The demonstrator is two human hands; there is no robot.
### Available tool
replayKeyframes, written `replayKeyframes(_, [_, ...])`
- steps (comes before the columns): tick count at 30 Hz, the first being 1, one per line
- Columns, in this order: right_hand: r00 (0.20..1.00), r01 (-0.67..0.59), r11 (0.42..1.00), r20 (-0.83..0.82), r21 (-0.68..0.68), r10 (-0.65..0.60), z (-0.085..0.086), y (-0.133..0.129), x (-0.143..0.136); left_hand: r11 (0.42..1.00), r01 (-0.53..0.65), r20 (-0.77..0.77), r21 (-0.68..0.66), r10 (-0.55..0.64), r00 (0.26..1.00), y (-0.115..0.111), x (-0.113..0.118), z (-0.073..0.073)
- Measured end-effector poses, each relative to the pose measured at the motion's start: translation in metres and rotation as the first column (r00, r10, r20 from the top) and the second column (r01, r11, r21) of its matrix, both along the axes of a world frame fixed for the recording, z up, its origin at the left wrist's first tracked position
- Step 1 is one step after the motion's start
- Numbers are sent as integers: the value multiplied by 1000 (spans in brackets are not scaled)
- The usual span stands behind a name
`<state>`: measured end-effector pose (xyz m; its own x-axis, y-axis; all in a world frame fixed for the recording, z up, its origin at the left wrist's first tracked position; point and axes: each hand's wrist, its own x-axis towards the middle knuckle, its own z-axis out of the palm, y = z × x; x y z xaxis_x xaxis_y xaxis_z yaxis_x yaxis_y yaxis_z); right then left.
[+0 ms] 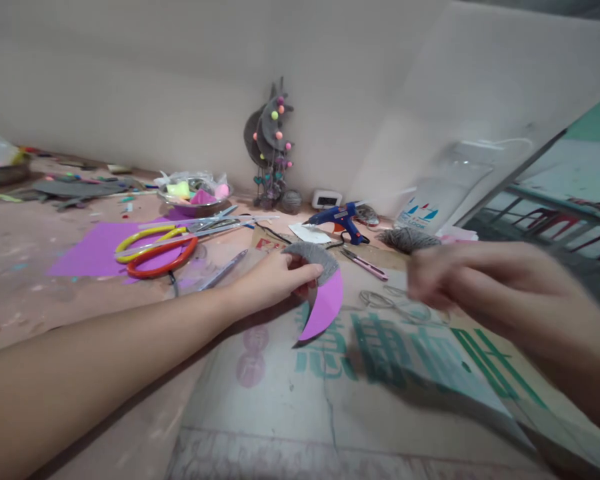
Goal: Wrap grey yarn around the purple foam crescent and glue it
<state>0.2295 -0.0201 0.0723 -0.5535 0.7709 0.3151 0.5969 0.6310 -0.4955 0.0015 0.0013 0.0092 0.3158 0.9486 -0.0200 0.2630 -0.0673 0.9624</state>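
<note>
My left hand (275, 280) grips a purple crescent-shaped piece (325, 303) whose upper part is wrapped in grey yarn; it hovers just above a printed cardboard sheet (330, 393). My right hand (460, 283) is blurred to the right of the crescent, its fingers pinched together near a strand of grey yarn (390, 303) that lies looped on the cardboard. Whether the fingers pinch the strand is not clear.
A blue glue gun (340, 219), a pink craft knife (365, 265), a grey yarn ball (407, 239), yellow and orange scissors (155, 253) on purple paper (100, 250), a bowl of pompoms (195, 193) and a finished moon ornament (273, 143) against the wall.
</note>
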Motion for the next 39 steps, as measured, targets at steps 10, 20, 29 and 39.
replayKeyframes(10, [859,-10,935,481,355,-173,-64,95,24,999,-2,16,53,1,1000,0,2,-4])
replayKeyframes(20, [828,74,908,482,412,-287,-63,102,18,997,-35,-54,64,38,998,-1,2,-1])
replayKeyframes(29, [965,137,911,154,390,-211,-43,38,-1,996,-26,-48,86,30,998,0,2,-3])
replayKeyframes(39, [931,-207,826,365,524,2,-71,22,-10,993,-3,-204,120,27,979,-1,4,-4])
